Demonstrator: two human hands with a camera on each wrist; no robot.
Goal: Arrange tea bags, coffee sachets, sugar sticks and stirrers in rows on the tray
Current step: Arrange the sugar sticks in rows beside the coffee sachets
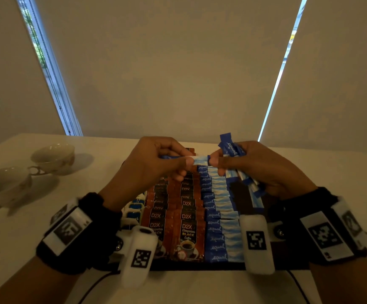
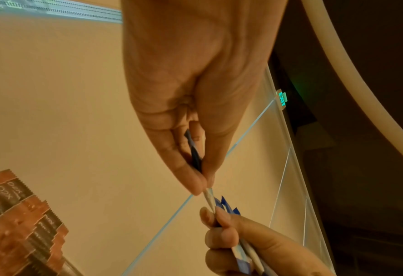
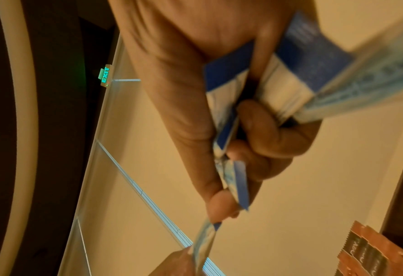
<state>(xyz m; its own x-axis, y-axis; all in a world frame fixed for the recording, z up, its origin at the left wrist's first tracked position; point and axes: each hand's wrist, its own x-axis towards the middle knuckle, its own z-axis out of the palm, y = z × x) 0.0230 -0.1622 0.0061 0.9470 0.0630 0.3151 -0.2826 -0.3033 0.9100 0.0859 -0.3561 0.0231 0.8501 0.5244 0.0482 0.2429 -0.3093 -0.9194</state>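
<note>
**Midway, drawing one sugar stick off the bundle**

Presently I am on the sugar row, and most of the tray [image 1: 200, 267] is already laid. Going from the left: two teacups [image 1: 53, 157] stand on the worktop [image 1: 103, 150], well apart from the tray. On the tray the tea bags [image 1: 134, 206] sit at the left edge, then two overlapping rows of coffee sachets [image 1: 187, 216], then the row of sugar sticks [image 1: 218, 216] running away from me. I see no stirrers anywhere.

My left hand [image 1: 156, 163] hangs above the far end of the tray, its thumb and forefinger pinched tight on one end of a single sugar stick [image 1: 200, 160], the other fingers curled in. The stick lies level between my two hands. My right hand [image 1: 259, 170] pinches the stick's other end at the fingertips while the rest of its fingers are wrapped round a bundle of spare sticks [image 1: 233, 148] that juts out above and below the fist.

Next, I judge, the right fingertips must let go so the left can lay the stick flat at the far end of the sugar row, overlapping its neighbour squarely. The bundle could slip while I loosen.
</note>
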